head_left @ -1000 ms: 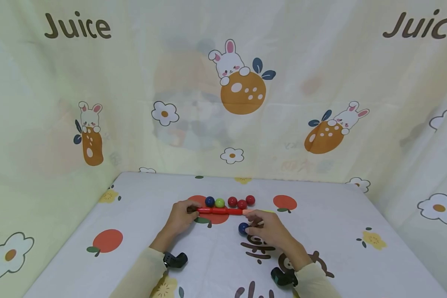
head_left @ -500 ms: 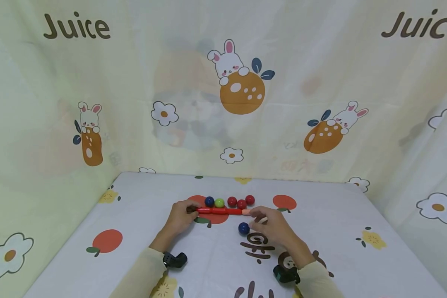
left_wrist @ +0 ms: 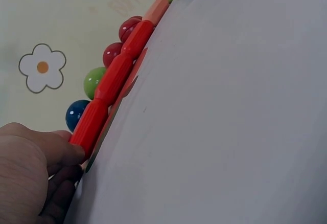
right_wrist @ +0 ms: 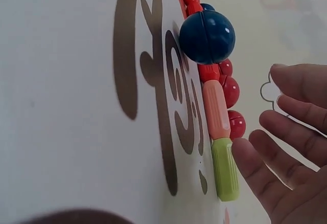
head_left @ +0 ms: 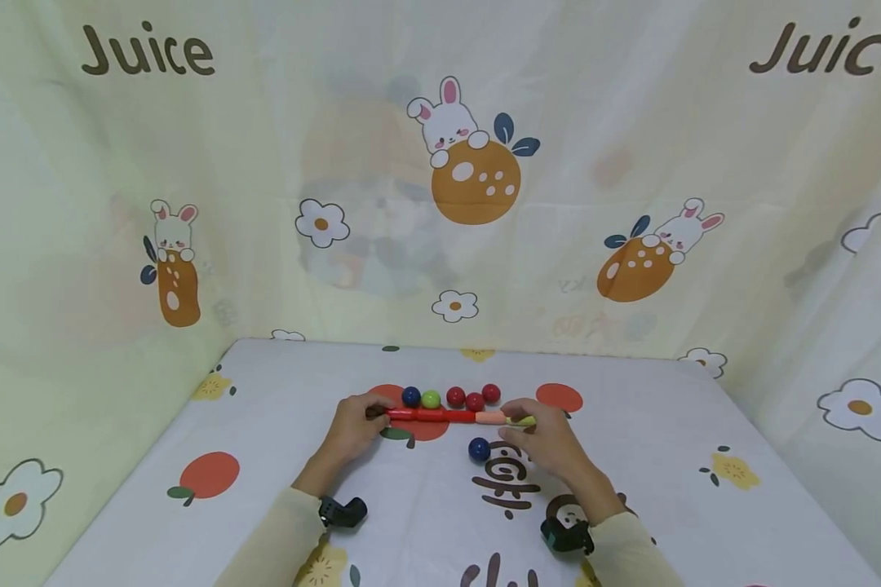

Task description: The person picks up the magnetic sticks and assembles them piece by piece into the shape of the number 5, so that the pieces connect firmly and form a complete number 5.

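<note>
Ribbed plastic rods lie end to end in a straight row across the table: red rods (head_left: 433, 416) at the left, then a pink rod (head_left: 490, 417), then a green rod (right_wrist: 225, 170). My left hand (head_left: 354, 428) pinches the left end of the red part between thumb and fingers; some fingertips are hidden. Beside the green rod, my right hand (head_left: 546, 436) hovers with fingers spread and relaxed, nothing held; contact with the rod cannot be told. A dark blue ball (head_left: 480, 449) sits on the near side of the row, apart from the right hand.
Behind the row stand another dark blue ball (head_left: 411, 396), a light green ball (head_left: 431, 399) and three red balls (head_left: 475, 402). A printed white cloth (head_left: 264, 440) covers the table, and a printed curtain (head_left: 367, 269) rises behind it.
My right hand has left the near dark blue ball and shifted right, uncovering the pink rod and part of the green one. My left hand keeps its pinch in place.
</note>
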The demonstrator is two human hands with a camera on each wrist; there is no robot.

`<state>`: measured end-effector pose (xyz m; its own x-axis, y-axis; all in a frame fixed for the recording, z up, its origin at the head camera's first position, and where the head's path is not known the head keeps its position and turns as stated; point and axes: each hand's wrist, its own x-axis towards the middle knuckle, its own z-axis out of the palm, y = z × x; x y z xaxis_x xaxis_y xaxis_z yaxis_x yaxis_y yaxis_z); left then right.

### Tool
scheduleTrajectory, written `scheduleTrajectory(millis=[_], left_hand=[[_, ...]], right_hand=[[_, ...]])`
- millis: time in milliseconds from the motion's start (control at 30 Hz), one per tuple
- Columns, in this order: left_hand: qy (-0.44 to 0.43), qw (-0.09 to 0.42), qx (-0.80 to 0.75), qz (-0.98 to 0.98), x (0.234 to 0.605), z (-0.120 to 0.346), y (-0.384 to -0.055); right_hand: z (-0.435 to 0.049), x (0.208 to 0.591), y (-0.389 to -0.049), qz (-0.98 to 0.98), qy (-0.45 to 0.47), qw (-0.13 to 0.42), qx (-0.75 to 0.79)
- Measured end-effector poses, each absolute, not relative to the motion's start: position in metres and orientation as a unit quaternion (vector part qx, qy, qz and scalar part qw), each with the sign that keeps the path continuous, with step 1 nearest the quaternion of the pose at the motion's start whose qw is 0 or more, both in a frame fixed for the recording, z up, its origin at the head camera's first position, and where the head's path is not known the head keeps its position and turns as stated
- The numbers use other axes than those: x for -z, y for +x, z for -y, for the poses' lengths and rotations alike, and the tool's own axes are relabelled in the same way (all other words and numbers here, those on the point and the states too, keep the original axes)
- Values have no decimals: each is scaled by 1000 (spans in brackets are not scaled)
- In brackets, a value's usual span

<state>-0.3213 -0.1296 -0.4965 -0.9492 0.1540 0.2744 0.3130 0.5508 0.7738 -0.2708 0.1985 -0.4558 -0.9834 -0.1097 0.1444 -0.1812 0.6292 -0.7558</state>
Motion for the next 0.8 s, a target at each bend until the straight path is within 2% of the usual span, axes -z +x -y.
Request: scheduleTrajectory(millis=[433, 800], left_hand=[[-120, 85, 471, 870, 499, 133, -323], [-118, 94, 472, 869, 498, 128, -322]], right_hand=[[-197, 463, -268, 901, 36, 124, -413], [-202, 471, -272, 914, 43, 109, -388]])
